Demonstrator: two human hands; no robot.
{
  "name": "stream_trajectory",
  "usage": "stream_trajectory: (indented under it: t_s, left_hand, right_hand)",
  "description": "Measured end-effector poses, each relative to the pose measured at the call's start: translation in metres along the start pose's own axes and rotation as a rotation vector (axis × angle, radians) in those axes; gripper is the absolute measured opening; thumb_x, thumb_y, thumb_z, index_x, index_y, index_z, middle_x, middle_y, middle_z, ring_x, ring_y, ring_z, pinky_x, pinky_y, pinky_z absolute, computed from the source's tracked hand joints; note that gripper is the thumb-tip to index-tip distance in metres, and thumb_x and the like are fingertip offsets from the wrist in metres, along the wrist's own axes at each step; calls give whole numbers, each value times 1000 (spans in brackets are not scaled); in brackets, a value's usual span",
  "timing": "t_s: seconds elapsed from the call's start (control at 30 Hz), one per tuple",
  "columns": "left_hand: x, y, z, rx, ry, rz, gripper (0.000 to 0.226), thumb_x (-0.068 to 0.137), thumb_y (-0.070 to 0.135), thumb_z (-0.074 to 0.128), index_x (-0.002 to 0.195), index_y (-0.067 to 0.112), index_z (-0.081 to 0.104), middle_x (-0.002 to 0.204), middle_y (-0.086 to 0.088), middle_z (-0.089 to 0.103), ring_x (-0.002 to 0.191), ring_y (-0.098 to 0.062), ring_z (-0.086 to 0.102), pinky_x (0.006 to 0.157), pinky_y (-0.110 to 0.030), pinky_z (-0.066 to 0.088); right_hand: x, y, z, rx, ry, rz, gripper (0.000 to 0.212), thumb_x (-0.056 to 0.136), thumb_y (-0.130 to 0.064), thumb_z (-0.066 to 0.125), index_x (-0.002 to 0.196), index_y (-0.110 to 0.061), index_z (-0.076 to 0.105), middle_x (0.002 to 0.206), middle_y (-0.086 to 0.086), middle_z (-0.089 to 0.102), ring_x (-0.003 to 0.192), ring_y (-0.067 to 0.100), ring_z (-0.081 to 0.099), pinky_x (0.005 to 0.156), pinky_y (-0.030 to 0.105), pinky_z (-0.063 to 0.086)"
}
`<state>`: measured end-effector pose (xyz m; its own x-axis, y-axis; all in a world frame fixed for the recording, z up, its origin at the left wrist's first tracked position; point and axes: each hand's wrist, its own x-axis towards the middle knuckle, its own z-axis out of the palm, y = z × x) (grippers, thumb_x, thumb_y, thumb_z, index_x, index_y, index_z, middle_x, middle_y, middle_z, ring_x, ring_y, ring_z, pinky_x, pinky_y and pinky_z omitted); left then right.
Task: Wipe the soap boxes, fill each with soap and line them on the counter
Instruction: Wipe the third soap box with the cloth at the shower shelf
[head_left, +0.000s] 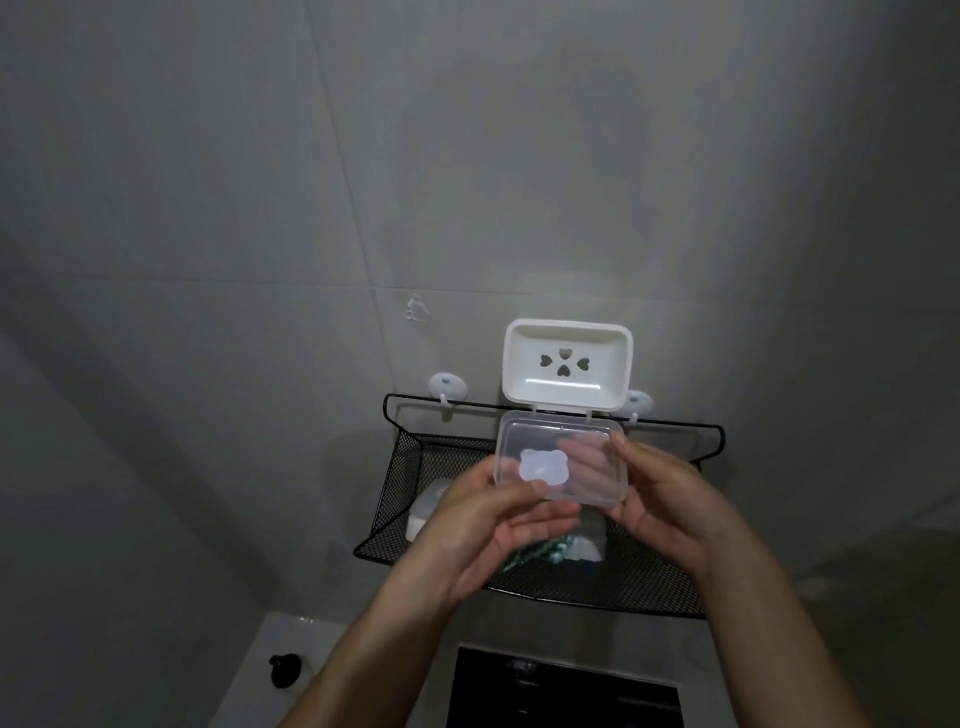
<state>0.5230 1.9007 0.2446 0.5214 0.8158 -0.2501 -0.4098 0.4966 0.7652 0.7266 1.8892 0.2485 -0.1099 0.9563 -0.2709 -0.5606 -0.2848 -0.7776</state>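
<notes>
Nearest, both hands hold one soap box (563, 410) up in front of the wall: the left hand (488, 519) pinches the clear half at its left edge, and the right hand (654, 499) cups its right side with fingers behind the plastic. To fill it well, I would keep it level and the white hinged half (567, 366) swung fully back. The clear half carries only a small bear-shaped piece (543, 466); behind, the black mesh shelf (405, 467) holds another box (426, 512) and something green, unclear.
</notes>
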Motion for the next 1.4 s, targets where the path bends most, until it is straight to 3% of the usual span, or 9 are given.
stream_trajectory:
  t_s: [0.13,0.33,0.4,0.53,0.67,0.83,1.0,1.2,1.4]
  left_hand:
    - [-1,10,-10,272,-43,14,44,80,-2,73,118,-10,53,102,-27,69,86,-34,71,80,-40,61]
    - [23,27,-36,1688,240,160,25,79,29,78,103,24,73,103,5,73,94,-14,67,83,-29,54]
    - [31,18,-36,1794,152,72,42,77,41,79,115,29,69,115,8,70,102,-13,64,88,-31,53]
    - [45,-1,-35,2014,161,87,55,74,50,78,123,31,66,119,3,68,110,-20,61,94,-38,51]
    - [49,-16,-34,2045,245,142,25,80,31,69,104,23,73,102,-4,71,101,-24,65,91,-34,48]
    - [41,3,-38,1592,420,233,2,85,25,67,86,26,69,83,10,69,76,-10,65,70,-29,55]
    - [19,47,-18,1301,588,487,9,78,17,69,81,25,67,73,9,65,69,-12,63,61,-27,51]
    - [-3,59,23,1529,568,789,28,84,23,63,111,24,70,92,5,70,78,-13,63,65,-30,50]
    - [6,26,40,1801,485,630,28,98,27,49,119,20,66,102,-1,58,86,-17,59,76,-34,55]
  right_hand:
    - [-1,-2,-5,38,5,-7,45,91,-20,58,127,6,59,125,24,67,112,34,68,77,41,62]
    - [-5,-8,-15,49,25,-7,41,90,-25,55,117,3,69,122,22,69,109,32,70,82,45,61]
    - [-7,-8,-15,69,25,-3,37,88,-25,56,106,0,76,119,22,70,102,31,72,75,43,63]
    - [-7,-7,-20,57,27,-14,45,91,-25,54,125,3,62,126,22,67,113,34,68,81,46,61]
    - [-8,-6,-23,60,47,-21,46,92,-25,54,127,4,60,127,22,66,114,33,67,77,43,62]
    - [-10,-6,-27,59,87,-53,45,91,-23,55,126,5,60,125,23,67,112,33,68,74,41,62]
    - [-10,-5,-23,52,105,-86,45,89,-22,57,124,5,60,123,23,68,113,34,68,78,44,62]
    - [-5,-2,-7,64,86,-98,43,90,-18,57,125,6,59,122,24,68,113,35,67,80,46,61]
    - [-3,-1,6,29,60,-145,40,92,-18,54,126,2,60,122,20,69,113,32,68,85,45,60]
